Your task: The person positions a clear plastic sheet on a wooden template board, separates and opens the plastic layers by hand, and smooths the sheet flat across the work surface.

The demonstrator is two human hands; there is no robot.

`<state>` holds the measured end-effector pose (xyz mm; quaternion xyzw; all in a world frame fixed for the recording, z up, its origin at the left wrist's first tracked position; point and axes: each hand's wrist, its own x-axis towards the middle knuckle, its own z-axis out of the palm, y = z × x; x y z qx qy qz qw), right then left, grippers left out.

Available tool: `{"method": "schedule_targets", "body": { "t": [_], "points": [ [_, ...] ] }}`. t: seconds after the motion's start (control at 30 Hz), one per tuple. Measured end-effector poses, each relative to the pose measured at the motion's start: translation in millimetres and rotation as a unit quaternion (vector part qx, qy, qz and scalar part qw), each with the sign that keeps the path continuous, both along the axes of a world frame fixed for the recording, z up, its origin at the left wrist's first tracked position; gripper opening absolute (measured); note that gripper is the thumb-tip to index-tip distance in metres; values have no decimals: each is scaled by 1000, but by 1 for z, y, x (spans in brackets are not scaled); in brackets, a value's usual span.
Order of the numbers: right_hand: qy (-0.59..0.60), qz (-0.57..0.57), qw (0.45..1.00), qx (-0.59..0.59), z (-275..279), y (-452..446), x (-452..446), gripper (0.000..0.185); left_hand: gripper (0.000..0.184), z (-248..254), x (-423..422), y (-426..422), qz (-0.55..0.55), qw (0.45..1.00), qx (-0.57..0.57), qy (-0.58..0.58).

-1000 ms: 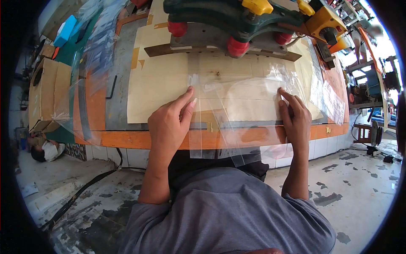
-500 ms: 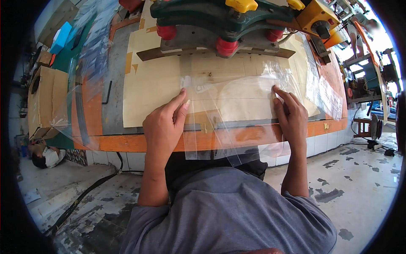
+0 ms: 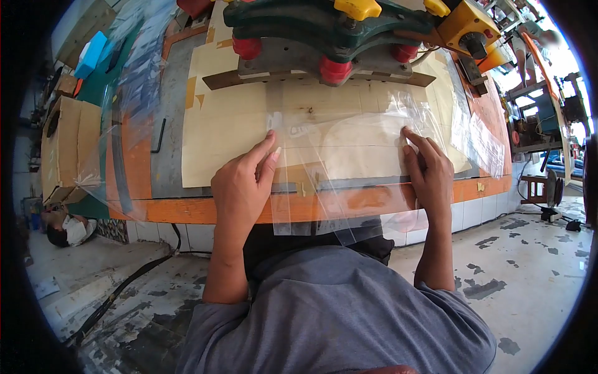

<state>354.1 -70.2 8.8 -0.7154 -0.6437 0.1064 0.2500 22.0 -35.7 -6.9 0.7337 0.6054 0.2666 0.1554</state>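
Clear plastic film (image 3: 349,163) lies between a worker's two hands, its overlapping layers spread over a tan sheet (image 3: 227,134) on an orange-edged surface (image 3: 180,209). The left hand (image 3: 242,184) has thumb and forefinger close together at the film's left margin; the right hand (image 3: 431,174) curls narrowly at the opposite side, forefinger reaching onto the plastic. Whether either hand pinches the film or merely presses it down cannot be told. Below and between the hands, the near end of the film hangs over the surface's edge toward the worker. Just beyond the fingertips stands a green machine (image 3: 299,28) with red knobs (image 3: 334,68) and a long metal bar (image 3: 218,80); whether the film's far edge meets that bar is unclear through the transparency. The handling appears partway along: the film is laid out and both sides are attended, but its layers run at differing angles and neither hand has let go. Left of the left hand rest a black hex key (image 3: 159,137) and, farther out, a cardboard box (image 3: 71,146); beyond the right hand lie more clear plastic pieces (image 3: 483,144).
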Motion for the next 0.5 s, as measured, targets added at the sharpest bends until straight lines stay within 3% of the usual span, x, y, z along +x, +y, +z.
{"method": "schedule_targets", "body": {
  "t": [0.5],
  "points": [
    [-8,6,1000,16,-2,0,0,31,34,0,1,0,5,1000,-9,14]
  ]
}}
